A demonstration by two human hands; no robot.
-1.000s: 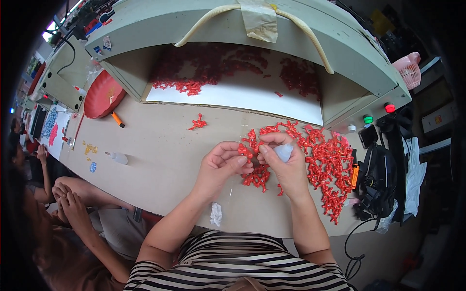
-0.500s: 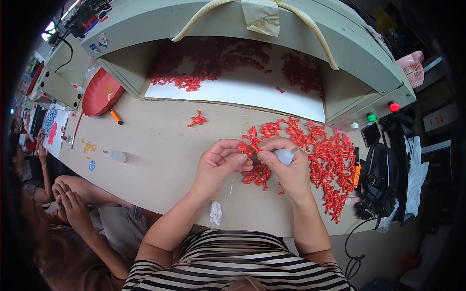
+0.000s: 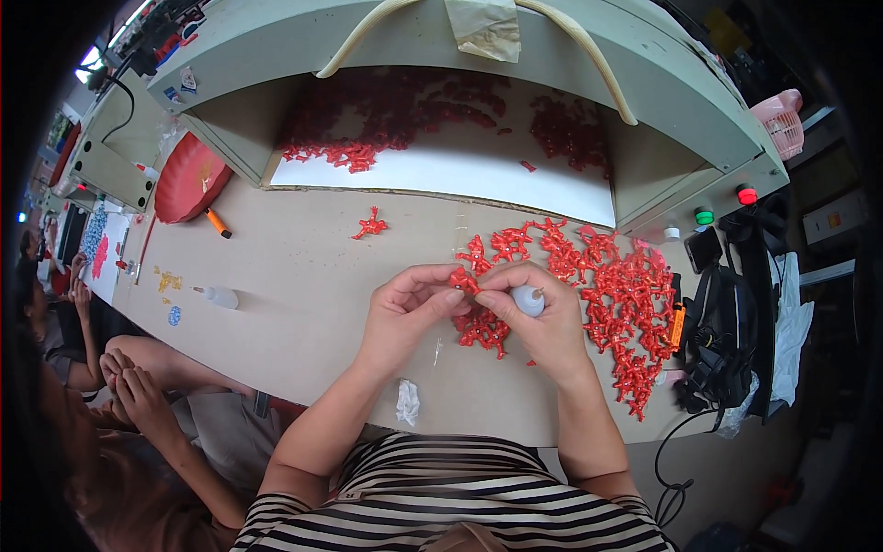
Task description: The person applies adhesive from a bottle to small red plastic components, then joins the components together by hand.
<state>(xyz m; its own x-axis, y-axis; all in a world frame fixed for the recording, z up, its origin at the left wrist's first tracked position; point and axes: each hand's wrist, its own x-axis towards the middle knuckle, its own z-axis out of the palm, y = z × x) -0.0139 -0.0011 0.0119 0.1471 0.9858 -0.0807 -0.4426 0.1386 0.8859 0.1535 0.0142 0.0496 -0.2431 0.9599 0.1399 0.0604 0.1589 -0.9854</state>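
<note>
Over the middle of the table, my left hand (image 3: 405, 313) pinches a small red plastic figure (image 3: 464, 280) between thumb and fingers. My right hand (image 3: 544, 333) meets it from the other side, thumb and forefinger at the figure's edge. A whitish squeeze bottle (image 3: 528, 300) with a narrow tip is also tucked in my right hand. Just beyond and below my hands lie more red figures (image 3: 483, 331), and a large pile of red figures (image 3: 625, 294) spreads to the right. One loose figure (image 3: 372, 224) lies apart, farther left.
A grey-green hooded booth (image 3: 460, 41) stands at the back, with many red pieces (image 3: 359, 152) inside. On the left are a red dish (image 3: 179, 189), an orange-capped tool (image 3: 218, 224), another squeeze bottle (image 3: 221, 297) and yellow bits (image 3: 167, 279). Crumpled tissue (image 3: 407, 402) lies nearby. Co-workers sit left.
The bottle in my right hand has tipped, its tip end now turned more upward. Both hands stay together at the figure, with only slight shifts.
</note>
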